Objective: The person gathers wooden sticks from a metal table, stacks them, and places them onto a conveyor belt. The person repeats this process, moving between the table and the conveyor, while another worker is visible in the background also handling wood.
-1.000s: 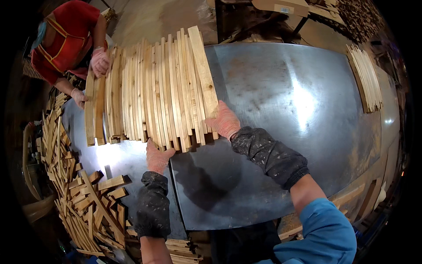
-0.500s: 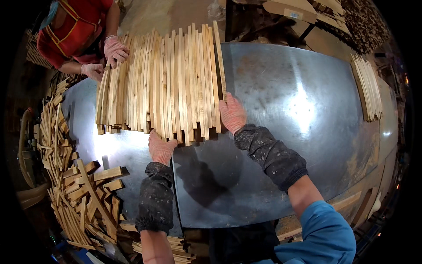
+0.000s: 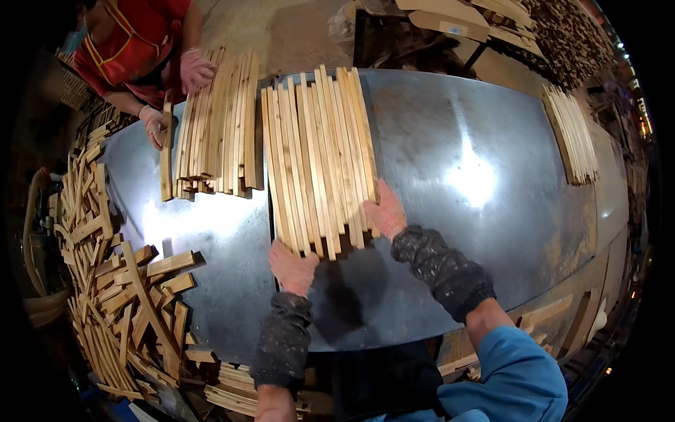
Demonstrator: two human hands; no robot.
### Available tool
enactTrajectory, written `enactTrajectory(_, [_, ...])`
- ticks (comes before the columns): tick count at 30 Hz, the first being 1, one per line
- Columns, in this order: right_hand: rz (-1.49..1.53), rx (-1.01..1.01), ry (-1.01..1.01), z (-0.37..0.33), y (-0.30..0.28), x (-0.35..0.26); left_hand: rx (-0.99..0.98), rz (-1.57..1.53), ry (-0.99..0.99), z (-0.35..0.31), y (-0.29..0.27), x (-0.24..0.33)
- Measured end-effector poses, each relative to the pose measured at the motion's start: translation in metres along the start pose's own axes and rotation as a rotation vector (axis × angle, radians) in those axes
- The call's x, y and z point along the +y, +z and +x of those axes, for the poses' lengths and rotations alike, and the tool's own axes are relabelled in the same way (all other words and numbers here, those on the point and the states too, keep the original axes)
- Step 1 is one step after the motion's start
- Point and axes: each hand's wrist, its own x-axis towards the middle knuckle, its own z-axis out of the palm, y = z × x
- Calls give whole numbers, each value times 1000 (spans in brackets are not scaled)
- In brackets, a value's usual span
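2 side-by-side bundles of long pale wooden strips (image 3: 219,130), 1 grey sheet-metal table (image 3: 436,239). Pink-gloved left hand (image 3: 292,268), pink-gloved right hand (image 3: 387,211): thumbs spread, touching near corners of right bundle (image 3: 320,162).

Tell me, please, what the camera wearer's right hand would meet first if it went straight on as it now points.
The right hand would first meet the right edge of the nearer row of wooden strips, which it seems to touch, though depth there is unclear.
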Motion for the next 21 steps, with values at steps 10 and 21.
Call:
enactTrajectory(10, [230, -45, 332, -260, -30, 48, -7, 28, 8, -255, 11, -123])
enactTrajectory(21, [84, -13, 229, -452, -21, 124, -334, -219, 95, -389, -58, -208])
